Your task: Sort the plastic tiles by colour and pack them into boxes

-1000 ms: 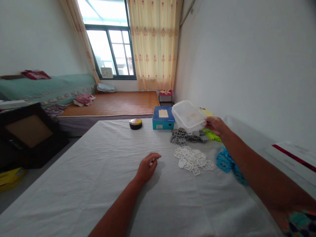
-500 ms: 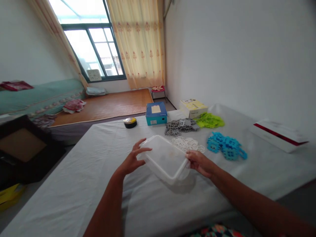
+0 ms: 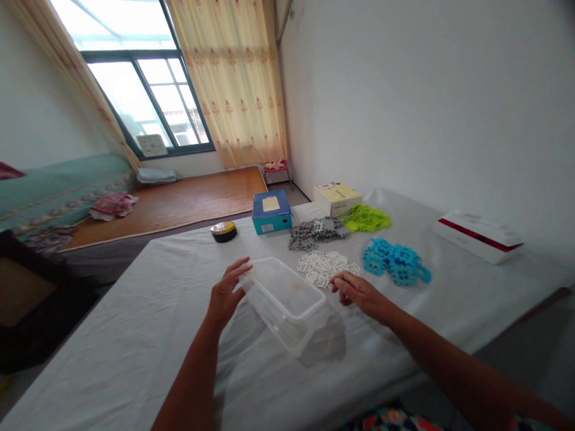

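A translucent plastic storage box (image 3: 287, 299) is tilted above the white-covered table in front of me. My left hand (image 3: 227, 293) holds its left end, with fingers over the far edge and the thumb partly hidden along the side. To the right of the box, a small gap away, is my right hand (image 3: 354, 292), its fingers curled inward with nothing visible in them. Just beyond that hand lies a heap of white lattice-shaped plastic pieces (image 3: 324, 266). Blue plastic pieces (image 3: 398, 261) are piled farther right.
Grey pieces (image 3: 318, 232) and lime-green pieces (image 3: 366, 218) lie farther back. Behind them stand a blue box (image 3: 272, 212) and a yellow-and-white box (image 3: 336, 198). A round black-and-yellow tin (image 3: 223, 231) sits back left, and a white box with a red stripe (image 3: 478, 236) is at right.
My right hand has let go of the box and drawn slightly away from its right end. The left hand has closed on the left end, and the box has tipped. The camera view has shifted right.
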`<state>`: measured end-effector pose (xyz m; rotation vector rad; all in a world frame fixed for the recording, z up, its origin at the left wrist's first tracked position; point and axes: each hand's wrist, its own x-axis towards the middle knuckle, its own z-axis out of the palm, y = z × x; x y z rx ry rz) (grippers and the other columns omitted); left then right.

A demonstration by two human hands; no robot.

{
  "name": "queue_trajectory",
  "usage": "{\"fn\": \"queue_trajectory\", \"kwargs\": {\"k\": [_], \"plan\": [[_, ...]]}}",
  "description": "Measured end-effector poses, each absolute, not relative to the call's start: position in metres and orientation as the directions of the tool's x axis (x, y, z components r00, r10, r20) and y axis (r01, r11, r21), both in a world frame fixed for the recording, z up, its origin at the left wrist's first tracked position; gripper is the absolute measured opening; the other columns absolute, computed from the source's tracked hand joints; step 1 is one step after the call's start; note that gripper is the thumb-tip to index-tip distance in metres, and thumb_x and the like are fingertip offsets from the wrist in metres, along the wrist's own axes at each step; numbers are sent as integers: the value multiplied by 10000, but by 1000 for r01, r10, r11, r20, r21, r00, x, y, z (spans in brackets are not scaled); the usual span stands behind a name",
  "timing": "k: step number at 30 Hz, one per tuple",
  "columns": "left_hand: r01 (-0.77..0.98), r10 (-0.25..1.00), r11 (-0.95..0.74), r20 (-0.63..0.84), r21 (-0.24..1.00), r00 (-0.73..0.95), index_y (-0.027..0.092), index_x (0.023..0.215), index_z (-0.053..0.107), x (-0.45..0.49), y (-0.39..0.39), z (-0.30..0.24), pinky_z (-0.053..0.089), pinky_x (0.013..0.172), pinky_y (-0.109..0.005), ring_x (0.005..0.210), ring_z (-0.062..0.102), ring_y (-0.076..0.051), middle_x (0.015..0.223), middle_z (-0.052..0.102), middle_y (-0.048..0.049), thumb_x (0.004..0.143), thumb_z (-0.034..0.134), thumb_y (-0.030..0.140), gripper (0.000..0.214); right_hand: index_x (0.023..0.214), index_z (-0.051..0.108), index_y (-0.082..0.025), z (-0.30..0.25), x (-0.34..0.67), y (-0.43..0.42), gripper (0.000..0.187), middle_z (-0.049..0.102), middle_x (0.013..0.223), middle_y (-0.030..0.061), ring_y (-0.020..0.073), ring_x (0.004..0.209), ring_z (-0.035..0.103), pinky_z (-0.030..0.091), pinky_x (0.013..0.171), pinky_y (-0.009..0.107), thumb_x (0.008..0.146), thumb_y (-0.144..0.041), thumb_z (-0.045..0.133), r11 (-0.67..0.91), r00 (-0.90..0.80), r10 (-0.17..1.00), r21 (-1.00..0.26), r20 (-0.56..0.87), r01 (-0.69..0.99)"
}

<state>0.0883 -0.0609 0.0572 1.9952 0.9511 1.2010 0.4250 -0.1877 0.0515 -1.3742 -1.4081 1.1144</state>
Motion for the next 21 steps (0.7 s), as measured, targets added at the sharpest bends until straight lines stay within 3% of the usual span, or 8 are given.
{"fn": "queue_trajectory", "kwargs": {"k": [6, 12, 17, 21], "plan": [[337, 753, -639, 652, 692, 88, 207, 1108, 631, 111, -65, 48, 525, 875, -345, 1134, 577, -225, 1203, 601, -108, 861, 591, 408, 320, 1050, 570, -186, 59, 456, -182, 415, 634, 899, 54, 153, 713, 579, 495, 669, 311, 872, -558, 523, 72, -32, 997, -935, 65, 348], [358, 639, -732, 767, 580, 64, 199, 1078, 622, 130, -69, 58, 465, 989, -391, 1125, 581, -215, 1152, 611, -94, 864, 608, 314, 243, 1071, 587, -198, 49, 453, -184, 391, 643, 908, 55, 162, 736, 596, 508, 678, 310, 884, -535, 525, 99, -98, 993, -907, 64, 409], [439, 706, -575, 690, 691, -161, 199, 1076, 620, 121, -53, 53, 470, 947, -331, 1128, 566, -204, 1161, 609, -81, 843, 604, 298, 254, 1070, 605, -204, 49, 455, -185, 367, 656, 970, 61, 171, 790, 614, 505, 696, 302, 890, -513, 523, 135, -108, 990, -869, 95, 475], [349, 737, -449, 562, 822, -376, 174, 1079, 621, 96, -38, 48, 474, 864, -287, 988, 591, -179, 1044, 631, -57, 802, 620, 328, 317, 1031, 630, -212, 51, 470, -186, 338, 674, 991, 58, 191, 839, 632, 509, 715, 312, 892, -497, 512, 140, -107, 989, -834, 98, 533]]}}
